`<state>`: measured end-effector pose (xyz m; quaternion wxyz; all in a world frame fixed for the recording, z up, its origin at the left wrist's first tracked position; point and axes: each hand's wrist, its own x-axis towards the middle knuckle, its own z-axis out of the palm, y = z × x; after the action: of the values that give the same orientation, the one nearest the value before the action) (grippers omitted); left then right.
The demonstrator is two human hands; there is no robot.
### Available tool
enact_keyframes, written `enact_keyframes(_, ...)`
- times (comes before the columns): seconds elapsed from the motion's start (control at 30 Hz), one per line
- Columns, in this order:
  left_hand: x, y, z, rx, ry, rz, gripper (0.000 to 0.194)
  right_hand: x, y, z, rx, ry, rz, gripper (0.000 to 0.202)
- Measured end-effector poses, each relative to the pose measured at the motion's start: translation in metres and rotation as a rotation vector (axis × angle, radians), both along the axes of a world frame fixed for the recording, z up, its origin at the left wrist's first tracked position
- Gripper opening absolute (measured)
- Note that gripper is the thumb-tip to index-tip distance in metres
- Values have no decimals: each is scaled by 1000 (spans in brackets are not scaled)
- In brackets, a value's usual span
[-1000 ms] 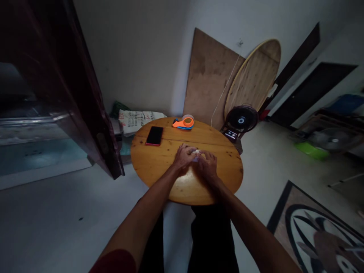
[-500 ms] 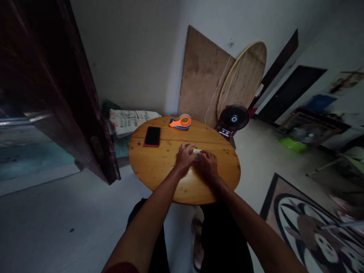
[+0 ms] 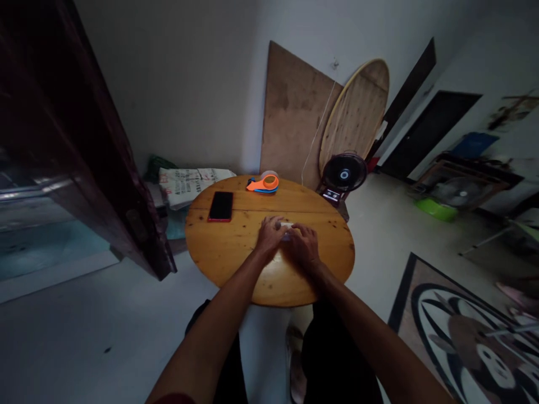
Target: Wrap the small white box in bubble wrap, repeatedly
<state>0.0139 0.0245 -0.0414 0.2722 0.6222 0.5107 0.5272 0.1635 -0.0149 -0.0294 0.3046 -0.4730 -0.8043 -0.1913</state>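
Note:
On the round wooden table (image 3: pixel 236 247), a small whitish object (image 3: pixel 287 225) lies between my two hands, too small to name. My left hand (image 3: pixel 270 233) has its curled fingers on the object's left end. From the right, my right hand (image 3: pixel 305 240) grips its other side, fingers bent over it. A bit of pale purple shows below the white part, between the hands. Both palms are turned down near the tabletop, and the fingertips partly hide what they hold.
A black phone with a red edge (image 3: pixel 220 206) lies at the table's left. An orange and blue tape dispenser (image 3: pixel 264 184) sits at the far edge. Behind stand a black fan (image 3: pixel 344 173) and leaning boards (image 3: pixel 295 112). A dark door (image 3: pixel 122 185) is at left.
The view has shifted slightly, so the table sits a little further left. Both hands stay on the small object, and slightly more of its white surface shows between the fingers.

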Motion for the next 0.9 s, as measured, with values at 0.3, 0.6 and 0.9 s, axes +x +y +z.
enact_keyframes(0.3,-1,4,-6,0,-69,-29,38,0,-5,5,-115,115,-2,49)
enact_keyframes(0.6,-5,-1,-1,15,-41,-79,32,-3,-4,9,-139,111,-15,29)
enact_keyframes(0.9,-6,-2,4,21,-27,-94,30,-1,-4,10,-230,218,29,29)
